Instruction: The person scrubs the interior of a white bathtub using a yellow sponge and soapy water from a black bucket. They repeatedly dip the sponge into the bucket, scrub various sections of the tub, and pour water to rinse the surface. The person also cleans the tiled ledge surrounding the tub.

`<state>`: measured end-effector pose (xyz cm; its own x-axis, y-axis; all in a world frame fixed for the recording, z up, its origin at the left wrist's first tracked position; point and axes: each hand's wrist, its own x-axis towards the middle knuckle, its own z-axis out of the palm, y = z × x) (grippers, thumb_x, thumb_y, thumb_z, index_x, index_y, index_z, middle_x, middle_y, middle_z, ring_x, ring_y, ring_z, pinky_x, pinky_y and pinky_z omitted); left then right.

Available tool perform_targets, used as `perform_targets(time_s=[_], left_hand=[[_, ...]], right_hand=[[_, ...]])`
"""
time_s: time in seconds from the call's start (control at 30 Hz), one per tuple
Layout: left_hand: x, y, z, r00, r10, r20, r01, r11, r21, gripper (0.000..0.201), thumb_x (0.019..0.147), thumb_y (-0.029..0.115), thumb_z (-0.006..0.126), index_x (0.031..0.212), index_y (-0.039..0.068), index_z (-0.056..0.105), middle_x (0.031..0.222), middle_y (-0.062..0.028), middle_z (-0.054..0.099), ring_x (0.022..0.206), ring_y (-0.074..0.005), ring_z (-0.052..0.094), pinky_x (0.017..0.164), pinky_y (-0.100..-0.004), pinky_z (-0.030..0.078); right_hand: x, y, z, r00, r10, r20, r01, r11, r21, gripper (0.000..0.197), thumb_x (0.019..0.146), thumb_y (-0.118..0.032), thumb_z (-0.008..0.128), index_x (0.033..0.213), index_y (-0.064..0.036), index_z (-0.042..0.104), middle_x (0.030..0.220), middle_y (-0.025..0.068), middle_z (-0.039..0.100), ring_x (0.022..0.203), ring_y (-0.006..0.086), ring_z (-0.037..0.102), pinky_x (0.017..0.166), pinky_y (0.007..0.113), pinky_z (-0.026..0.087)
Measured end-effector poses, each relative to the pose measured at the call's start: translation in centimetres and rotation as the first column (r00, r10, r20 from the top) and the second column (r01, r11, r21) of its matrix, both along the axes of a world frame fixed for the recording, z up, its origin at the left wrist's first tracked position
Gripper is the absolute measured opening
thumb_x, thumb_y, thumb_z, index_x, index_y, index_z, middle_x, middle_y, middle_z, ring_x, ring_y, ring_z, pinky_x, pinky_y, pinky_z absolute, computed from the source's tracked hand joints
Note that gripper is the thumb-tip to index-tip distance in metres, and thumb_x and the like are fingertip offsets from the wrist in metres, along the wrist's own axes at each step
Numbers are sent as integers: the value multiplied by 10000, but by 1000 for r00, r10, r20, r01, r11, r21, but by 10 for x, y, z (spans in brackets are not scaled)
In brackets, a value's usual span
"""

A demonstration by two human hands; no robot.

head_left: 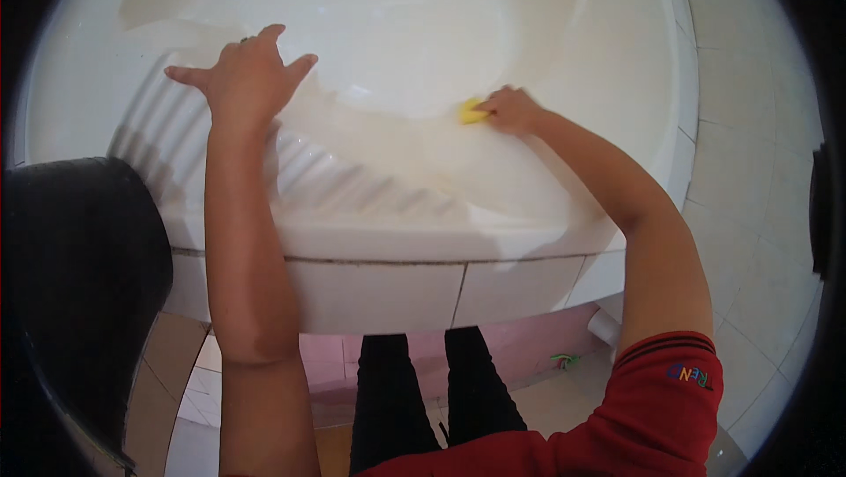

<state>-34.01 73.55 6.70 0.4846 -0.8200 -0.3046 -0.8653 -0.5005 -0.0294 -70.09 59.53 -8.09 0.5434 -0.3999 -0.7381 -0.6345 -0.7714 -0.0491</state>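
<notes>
A large white basin with a ridged washboard slope along its near left side lies in front of me. My right hand is closed on a yellow sponge, which it presses against the basin's inner surface, right of the ridges. Over the upper part of the ridged slope, my left hand is open with its fingers spread and holds nothing. Whether its palm touches the surface is hidden by the back of the hand.
A black rounded container stands at the left against the basin. White tiles face the basin's front below its rim. Pale wall tiles run along the right. Low on the right are a white pipe and a small green item.
</notes>
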Motion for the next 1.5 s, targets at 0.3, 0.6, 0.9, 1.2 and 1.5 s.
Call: perform_targets(time_s=[0.3,0.6,0.9,1.2,1.5], left_hand=[[-6,-12,11,997,75,19,-77,983,164,635,838,571,594,1342,190,530,1115,-68,686,1144,-269,593,980,-786,1],[-10,-11,1,999,7,50,-10,998,66,529,854,505,603,1241,145,604,1027,-87,698,1033,-251,635,965,-793,88],[-10,-13,7,1000,22,20,-25,990,141,481,861,486,611,1173,121,639,925,-60,703,990,-260,633,975,-797,73],[-18,-21,-1,1000,-28,2,28,999,17,515,840,503,622,1184,120,638,952,-67,709,999,-257,638,971,-794,88],[-15,-17,-2,1000,-10,27,9,999,53,524,851,502,603,1205,116,634,964,-77,714,996,-260,646,971,-800,86]], right_hand=[[2,-99,-131,913,-271,-306,138,909,-392,273,871,-180,581,1116,-94,667,1227,108,624,1159,310,564,953,373,439],[175,12,-154,775,-323,543,225,944,241,387,810,-107,612,1193,-162,592,1260,141,531,1130,301,539,940,417,476],[119,-88,-220,713,-501,491,653,729,-205,432,880,-123,488,1311,-139,503,1169,203,522,1168,369,486,978,470,421],[143,-120,-251,606,-424,673,715,662,-226,470,818,-115,518,1283,-50,504,1190,139,587,1126,355,505,907,498,432],[98,-117,-247,717,-432,548,626,745,-232,404,926,-131,414,1323,-80,476,1205,216,582,1068,350,576,939,448,452]])
